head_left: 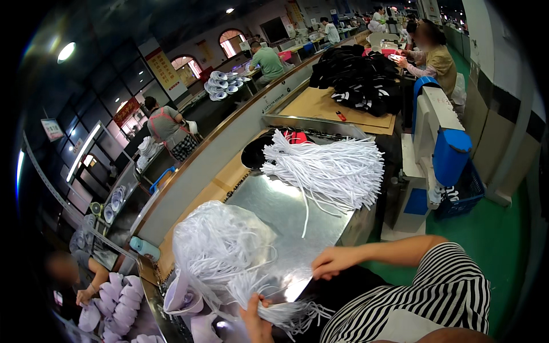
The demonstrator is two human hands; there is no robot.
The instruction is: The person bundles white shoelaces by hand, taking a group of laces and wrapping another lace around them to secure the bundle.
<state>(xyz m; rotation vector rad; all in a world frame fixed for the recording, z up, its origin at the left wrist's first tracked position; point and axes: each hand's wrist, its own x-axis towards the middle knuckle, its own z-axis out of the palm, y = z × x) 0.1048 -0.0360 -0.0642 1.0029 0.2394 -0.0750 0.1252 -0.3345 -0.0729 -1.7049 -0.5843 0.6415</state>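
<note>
My left hand [256, 318] is closed round a bundle of white shoelaces [249, 288] at the near edge of the metal tabletop [269, 207]. The loose ends of the bundle spill to the right, over my lap. My right hand [330, 263] hangs by the table's right edge, fingers curled together; nothing shows in them. Beyond my left hand, a clear plastic bag [220, 228] bulges with more white laces. A large fanned heap of white laces [337, 168] lies at the far end of the tabletop.
Whitish shoe-like pieces [183, 294] stand left of the bag. A blue bottle [144, 248] lies by the low partition. Farther off are a black pile [360, 77] on cardboard, a red lighter [341, 115], a blue-and-white machine [437, 148] and a blue crate [460, 191]. Several people work nearby.
</note>
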